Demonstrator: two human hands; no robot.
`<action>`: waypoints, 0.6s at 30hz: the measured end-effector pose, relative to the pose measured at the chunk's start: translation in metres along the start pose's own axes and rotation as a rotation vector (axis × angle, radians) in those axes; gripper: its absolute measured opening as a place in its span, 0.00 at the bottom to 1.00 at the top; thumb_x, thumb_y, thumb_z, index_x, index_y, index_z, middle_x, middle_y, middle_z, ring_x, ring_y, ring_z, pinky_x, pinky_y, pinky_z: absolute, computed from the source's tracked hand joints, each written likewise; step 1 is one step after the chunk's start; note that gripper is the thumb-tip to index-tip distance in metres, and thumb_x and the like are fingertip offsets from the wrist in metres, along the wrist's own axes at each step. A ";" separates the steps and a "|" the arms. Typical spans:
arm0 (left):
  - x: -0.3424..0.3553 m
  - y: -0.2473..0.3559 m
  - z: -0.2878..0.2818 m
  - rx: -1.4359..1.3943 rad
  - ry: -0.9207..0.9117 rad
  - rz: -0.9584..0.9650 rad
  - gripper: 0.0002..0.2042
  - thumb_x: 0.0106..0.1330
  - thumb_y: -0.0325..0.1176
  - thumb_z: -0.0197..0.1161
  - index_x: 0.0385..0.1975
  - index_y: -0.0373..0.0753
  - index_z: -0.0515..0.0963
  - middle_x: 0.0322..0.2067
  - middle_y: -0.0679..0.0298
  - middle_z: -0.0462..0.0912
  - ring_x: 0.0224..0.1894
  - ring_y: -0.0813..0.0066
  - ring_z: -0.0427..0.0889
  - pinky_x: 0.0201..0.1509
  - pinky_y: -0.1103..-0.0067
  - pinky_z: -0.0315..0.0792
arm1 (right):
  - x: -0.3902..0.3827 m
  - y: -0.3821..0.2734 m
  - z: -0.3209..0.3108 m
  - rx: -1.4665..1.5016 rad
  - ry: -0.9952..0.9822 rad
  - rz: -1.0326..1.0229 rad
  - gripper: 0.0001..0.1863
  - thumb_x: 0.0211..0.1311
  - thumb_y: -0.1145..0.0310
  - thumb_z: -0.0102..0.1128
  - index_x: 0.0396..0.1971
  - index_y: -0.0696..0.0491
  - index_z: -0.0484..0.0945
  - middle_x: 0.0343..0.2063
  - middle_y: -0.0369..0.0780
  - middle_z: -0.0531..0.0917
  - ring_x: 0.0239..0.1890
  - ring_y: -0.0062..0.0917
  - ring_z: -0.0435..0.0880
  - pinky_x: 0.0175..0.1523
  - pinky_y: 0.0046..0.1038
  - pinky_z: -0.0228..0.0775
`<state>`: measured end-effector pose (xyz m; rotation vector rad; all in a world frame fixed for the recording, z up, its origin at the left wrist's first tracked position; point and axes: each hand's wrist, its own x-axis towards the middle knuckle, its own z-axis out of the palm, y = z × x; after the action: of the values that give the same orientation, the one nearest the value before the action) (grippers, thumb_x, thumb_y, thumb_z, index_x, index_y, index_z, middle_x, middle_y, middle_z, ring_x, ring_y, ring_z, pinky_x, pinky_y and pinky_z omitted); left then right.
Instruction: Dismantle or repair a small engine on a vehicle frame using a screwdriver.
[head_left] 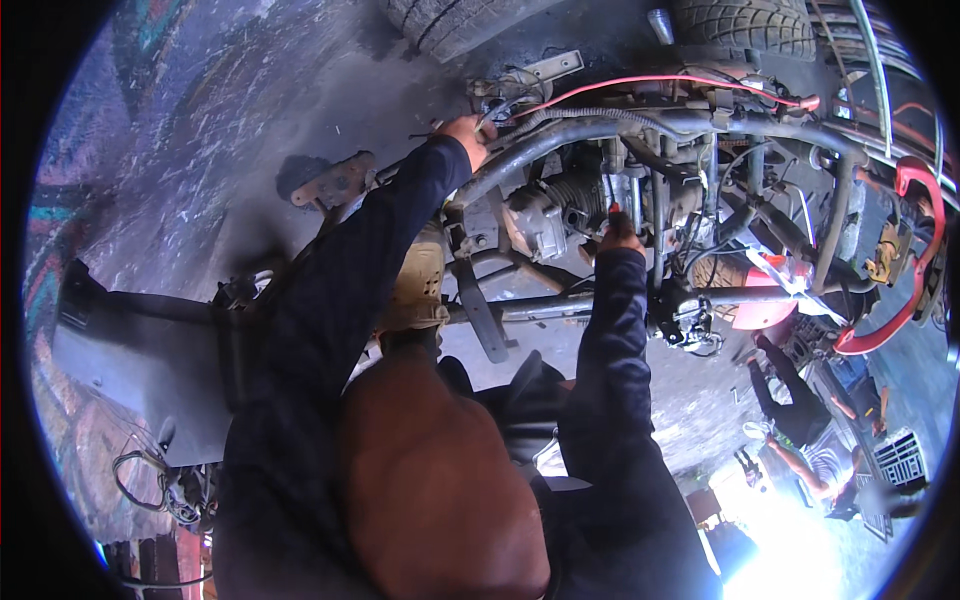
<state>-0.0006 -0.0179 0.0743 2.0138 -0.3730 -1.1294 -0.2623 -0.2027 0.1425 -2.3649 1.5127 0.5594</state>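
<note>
My left hand [468, 138] reaches to the far side of a bare tubular vehicle frame [540, 147], beside dark wires and metal fittings. Its fingers are bent closed there, and whatever lies in them is hidden. Closer in, my right hand [622, 236] is inside the frame next to the engine [543, 218], which has a grey cover and a finned cylinder. A small red tip [614, 208] shows above its closed fingers; the rest of that thing is covered. Along the top tube run a ribbed grey conduit [600, 115] and a red cable [660, 79].
Two tyres [455, 25] lie at the far edge. A carburetor-like metal part [687, 318] hangs near the lower tube, with a curved red bar [935, 240] at right. A grey panel [150, 360] stands at left. Another person [815, 450] is at lower right.
</note>
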 end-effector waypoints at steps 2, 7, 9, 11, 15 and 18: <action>0.004 -0.005 0.003 0.047 0.000 0.018 0.12 0.50 0.16 0.53 0.32 0.37 0.76 0.24 0.61 0.78 0.26 0.71 0.78 0.32 0.77 0.74 | 0.001 -0.002 -0.002 0.066 0.030 -0.016 0.17 0.56 0.61 0.52 0.46 0.41 0.74 0.32 0.48 0.82 0.36 0.46 0.80 0.41 0.43 0.72; 0.013 -0.024 0.012 -0.021 -0.056 -0.058 0.11 0.51 0.17 0.55 0.33 0.36 0.78 0.25 0.60 0.80 0.28 0.70 0.79 0.33 0.77 0.74 | 0.003 0.008 0.011 0.097 0.011 -0.065 0.20 0.55 0.64 0.53 0.50 0.44 0.71 0.34 0.51 0.81 0.37 0.46 0.81 0.42 0.42 0.73; 0.009 -0.014 0.008 0.084 -0.056 -0.030 0.12 0.51 0.19 0.55 0.34 0.37 0.80 0.27 0.56 0.82 0.30 0.68 0.81 0.34 0.77 0.74 | 0.008 0.016 0.012 -0.025 -0.057 0.020 0.18 0.55 0.64 0.53 0.48 0.43 0.72 0.33 0.49 0.82 0.37 0.46 0.81 0.42 0.41 0.73; 0.008 -0.007 0.003 0.126 -0.033 -0.042 0.11 0.51 0.20 0.55 0.34 0.37 0.80 0.28 0.54 0.82 0.31 0.67 0.82 0.35 0.76 0.74 | -0.003 -0.004 -0.005 0.046 -0.069 0.052 0.17 0.56 0.63 0.52 0.48 0.43 0.72 0.33 0.47 0.82 0.38 0.45 0.81 0.43 0.41 0.73; 0.003 -0.006 0.002 0.143 -0.027 -0.039 0.11 0.51 0.25 0.56 0.34 0.37 0.81 0.27 0.52 0.82 0.31 0.63 0.82 0.36 0.74 0.73 | 0.004 0.006 0.008 0.085 -0.060 -0.011 0.19 0.57 0.62 0.52 0.50 0.41 0.72 0.35 0.48 0.82 0.39 0.46 0.80 0.44 0.42 0.72; 0.012 -0.011 0.006 0.178 -0.029 0.004 0.10 0.49 0.25 0.58 0.33 0.37 0.81 0.26 0.54 0.82 0.30 0.64 0.82 0.36 0.75 0.73 | 0.007 0.014 0.007 0.142 -0.022 -0.030 0.16 0.56 0.60 0.52 0.46 0.39 0.74 0.32 0.47 0.82 0.38 0.46 0.80 0.44 0.42 0.72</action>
<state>-0.0006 -0.0204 0.0572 2.1514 -0.5073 -1.1586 -0.2732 -0.2110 0.1323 -2.2632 1.4541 0.4535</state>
